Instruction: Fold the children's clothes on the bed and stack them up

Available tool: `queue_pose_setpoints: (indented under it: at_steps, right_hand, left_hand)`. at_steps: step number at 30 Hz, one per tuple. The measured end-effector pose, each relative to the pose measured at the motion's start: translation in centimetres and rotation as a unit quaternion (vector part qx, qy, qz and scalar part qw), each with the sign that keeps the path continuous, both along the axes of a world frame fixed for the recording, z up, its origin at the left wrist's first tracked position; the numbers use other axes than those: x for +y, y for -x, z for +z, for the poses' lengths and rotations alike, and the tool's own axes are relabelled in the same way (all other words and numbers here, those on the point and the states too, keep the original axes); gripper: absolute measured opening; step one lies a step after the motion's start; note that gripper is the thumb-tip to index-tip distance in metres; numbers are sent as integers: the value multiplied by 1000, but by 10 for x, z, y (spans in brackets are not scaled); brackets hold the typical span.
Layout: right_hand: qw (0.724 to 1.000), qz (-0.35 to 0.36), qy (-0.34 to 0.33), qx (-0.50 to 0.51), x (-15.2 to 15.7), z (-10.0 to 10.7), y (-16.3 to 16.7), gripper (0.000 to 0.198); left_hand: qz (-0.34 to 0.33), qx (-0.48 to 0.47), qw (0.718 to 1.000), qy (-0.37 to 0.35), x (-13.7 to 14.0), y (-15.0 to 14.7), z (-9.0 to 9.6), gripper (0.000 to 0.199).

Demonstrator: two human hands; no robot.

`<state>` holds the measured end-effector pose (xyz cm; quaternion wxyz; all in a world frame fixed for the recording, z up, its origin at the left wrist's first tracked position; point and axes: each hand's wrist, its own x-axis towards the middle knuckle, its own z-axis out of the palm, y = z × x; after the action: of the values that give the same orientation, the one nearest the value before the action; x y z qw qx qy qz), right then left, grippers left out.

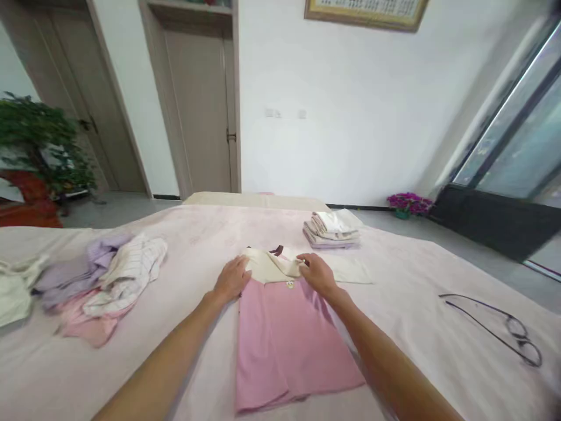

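Note:
A pink shirt (293, 339) with cream upper parts lies spread on the bed-like surface in front of me, its hem toward me. A cream sleeve (353, 269) stretches out flat to the right, while other cream cloth is folded across the top of the shirt. At the shirt's upper left edge, my left hand (232, 278) is closed on the cream and pink cloth, thumb on top. My right hand (317, 272) pinches the cream cloth near the neck, just above a small light emblem. Part of a dark trim shows between the hands.
Folded clothes are stacked (332, 229) beyond the sleeve. Crumpled clothes (105, 280) lie in a heap on the left, beside a white garment (15, 292). Eyeglasses (517, 333) rest at the right on the pale pink sheet (407, 327). A potted plant (37, 140) stands far left.

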<state>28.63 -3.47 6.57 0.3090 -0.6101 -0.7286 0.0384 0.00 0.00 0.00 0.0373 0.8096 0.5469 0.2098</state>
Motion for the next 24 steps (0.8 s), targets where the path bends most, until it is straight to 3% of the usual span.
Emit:
queue_pose_setpoints:
  at_steps: [4,6,9,15,24]
  right_hand:
    - [966,243,-47,-80,-46,-9,16,32]
    - [947,300,-41,-107,-66,-14,23,46]
    - [959,261,-36,-104,-87,-20,32,67]
    - [960,247,-16,-133,-93,-15,38,24]
    - [962,250,2,-110,-105,-9,56,21]
  left_hand:
    - [2,-5,1000,-3,6,3,-1,45]
    - [1,-10,1000,-7,10,4,0,43]
    - [2,-18,1000,-13,15,5,0,40]
    - [4,-32,999,-13,19,9,3,40]
    - [52,-68,996,20,36,17,-4,47]
